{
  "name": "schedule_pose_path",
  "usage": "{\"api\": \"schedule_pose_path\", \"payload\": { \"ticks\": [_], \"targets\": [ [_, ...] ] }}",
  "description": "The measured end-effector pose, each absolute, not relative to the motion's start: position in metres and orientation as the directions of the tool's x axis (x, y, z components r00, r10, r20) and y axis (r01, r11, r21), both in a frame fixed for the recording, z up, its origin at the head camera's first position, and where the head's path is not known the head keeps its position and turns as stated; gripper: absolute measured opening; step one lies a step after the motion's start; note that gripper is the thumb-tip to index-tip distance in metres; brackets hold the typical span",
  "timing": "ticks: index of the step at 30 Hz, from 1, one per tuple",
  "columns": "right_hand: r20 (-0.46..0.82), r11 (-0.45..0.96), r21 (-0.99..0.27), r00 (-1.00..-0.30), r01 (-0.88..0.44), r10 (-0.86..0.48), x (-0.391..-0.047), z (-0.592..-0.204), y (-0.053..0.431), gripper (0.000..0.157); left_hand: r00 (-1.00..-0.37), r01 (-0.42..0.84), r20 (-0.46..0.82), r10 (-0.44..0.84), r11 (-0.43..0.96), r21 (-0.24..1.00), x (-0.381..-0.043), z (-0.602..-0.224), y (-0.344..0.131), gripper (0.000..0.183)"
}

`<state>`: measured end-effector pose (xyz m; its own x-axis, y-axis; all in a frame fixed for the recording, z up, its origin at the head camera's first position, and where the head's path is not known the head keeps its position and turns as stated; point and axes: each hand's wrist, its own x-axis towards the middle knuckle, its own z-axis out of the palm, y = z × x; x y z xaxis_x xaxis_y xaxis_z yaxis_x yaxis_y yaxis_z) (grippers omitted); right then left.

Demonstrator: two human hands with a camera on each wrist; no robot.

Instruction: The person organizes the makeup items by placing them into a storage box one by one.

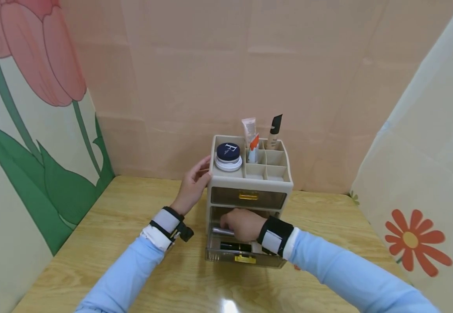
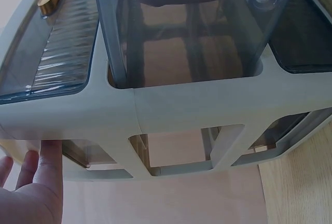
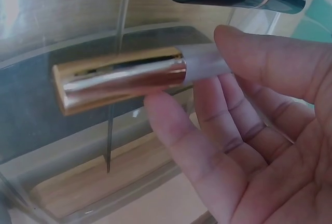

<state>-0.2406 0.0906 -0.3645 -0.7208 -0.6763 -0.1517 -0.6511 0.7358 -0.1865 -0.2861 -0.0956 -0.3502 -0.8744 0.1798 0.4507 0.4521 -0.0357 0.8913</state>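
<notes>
table [image 1: 183,278] below, gold tube [image 3: 124,81] points seemingly crosswise past fingers [image 3: 174,125].

I see 2 light blue sleeves [image 1: 122,269], 2 white cuffs [image 1: 156,238] and 2 black straps [image 1: 284,226] with pale patches [image 1: 272,241]; the left strap has 1 black block [image 1: 186,234].

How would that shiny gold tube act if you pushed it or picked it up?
The gold tube would probably roll if pushed, because its sides look rounded. Its glossy, mirror-like surface might make it a bit slippery. It's likely stiff too: it looks straight, with no bend, where the right hand pinches it.
</notes>
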Motion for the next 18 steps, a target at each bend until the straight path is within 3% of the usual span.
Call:
{"api": "schedule_pose_path", "payload": {
  "ticks": [18],
  "targets": [
    [-0.16,0.715,-0.195,-0.697,-0.672,-0.699,-0.229,-0.339,0.092,0.032,-0.876,0.443,0.44,0.198,-0.031,0.896,-0.275,-0.339,-0.096,0.049]
  ]
}}
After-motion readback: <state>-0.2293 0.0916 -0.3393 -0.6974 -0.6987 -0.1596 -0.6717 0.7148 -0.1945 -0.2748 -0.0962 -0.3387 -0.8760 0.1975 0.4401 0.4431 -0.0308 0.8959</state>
